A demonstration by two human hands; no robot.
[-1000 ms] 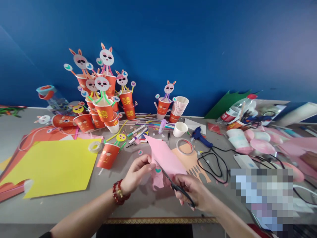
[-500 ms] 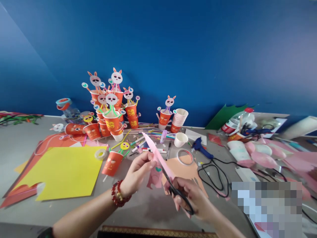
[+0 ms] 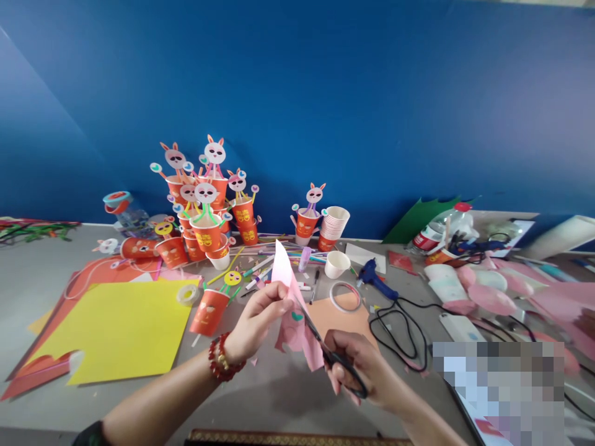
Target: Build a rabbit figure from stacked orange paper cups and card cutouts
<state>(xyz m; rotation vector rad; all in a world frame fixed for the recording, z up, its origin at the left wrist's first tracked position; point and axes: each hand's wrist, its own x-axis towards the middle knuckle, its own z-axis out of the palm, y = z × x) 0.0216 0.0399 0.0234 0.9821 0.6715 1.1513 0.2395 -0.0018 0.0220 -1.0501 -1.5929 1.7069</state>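
Between thumb and fingers, my left hand [image 3: 260, 319] pinches a piece of pink paper [image 3: 294, 337] with a green heart drawn on it, held up over the table. My right hand [image 3: 356, 365] is wrapped round the black handles of a pair of scissors [image 3: 320, 342]. The blades point up and left and lie against the pink paper, their tips close to my left fingers. An orange paper sheet [image 3: 344, 319] lies behind my right hand. To the left of my left hand, an orange paper cup [image 3: 207, 313] bears a yellow chick-like figure [image 3: 232, 277].
Yellow paper [image 3: 116, 334] covers the left side. Stacked cups with rabbit figures [image 3: 207, 232] stand at the back. Right of centre are a tape roll [image 3: 344, 297], a white cup [image 3: 336, 265] and a blue glue gun [image 3: 379, 280] with its looped cable. Another person's hand shows at the right edge.
The pink paper's lower right part has swung down beside the scissors, away from my right fingers. My right hand has shifted slightly right; the scissors are still at the paper.
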